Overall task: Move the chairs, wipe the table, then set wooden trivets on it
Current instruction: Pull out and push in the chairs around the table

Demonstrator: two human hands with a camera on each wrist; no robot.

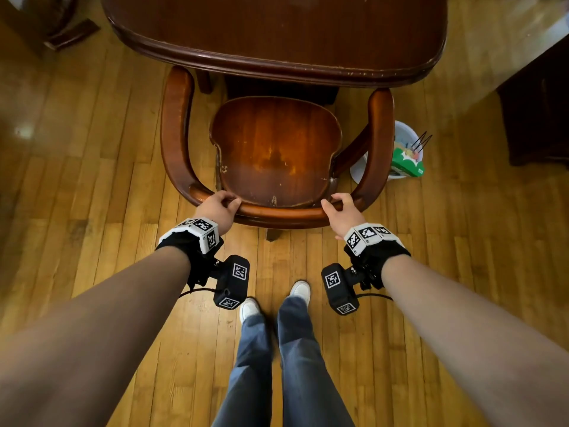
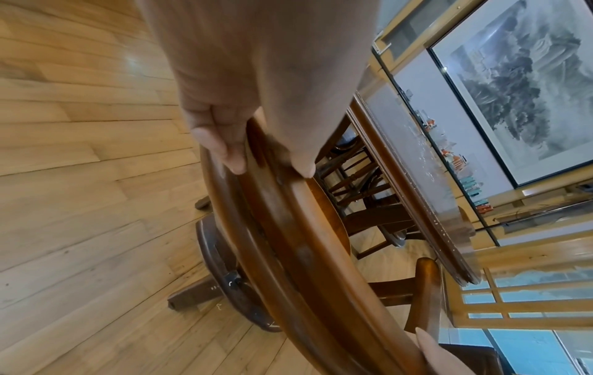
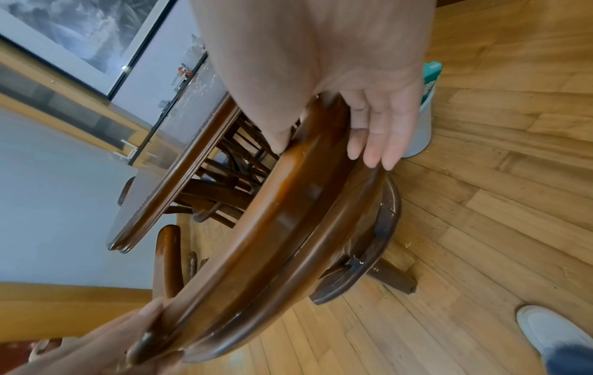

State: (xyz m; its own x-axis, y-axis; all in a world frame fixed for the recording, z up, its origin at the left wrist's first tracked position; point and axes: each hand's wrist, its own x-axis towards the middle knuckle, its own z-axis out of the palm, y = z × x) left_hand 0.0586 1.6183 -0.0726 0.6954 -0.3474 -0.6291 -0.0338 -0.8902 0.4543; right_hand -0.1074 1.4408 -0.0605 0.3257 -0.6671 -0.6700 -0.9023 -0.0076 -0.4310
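A dark wooden armchair [image 1: 274, 149] with a curved back rail [image 1: 280, 212] stands in front of me, its armrests reaching under the edge of the brown wooden table [image 1: 277, 32]. My left hand [image 1: 220, 204] grips the rail at its left end, thumb on the inner side and fingers on the outer side [image 2: 224, 142]. My right hand [image 1: 340, 208] grips the rail at its right end in the same way [image 3: 375, 142]. The rail [image 2: 289, 228] runs between both hands [image 3: 256, 241]. No trivets are in view.
A white bin [image 1: 400, 149] holding a green carton stands on the wooden floor right of the chair. More chair legs show under the table [image 2: 353, 177]. Dark furniture [image 1: 538, 112] stands far right. My feet [image 1: 277, 300] are just behind the chair.
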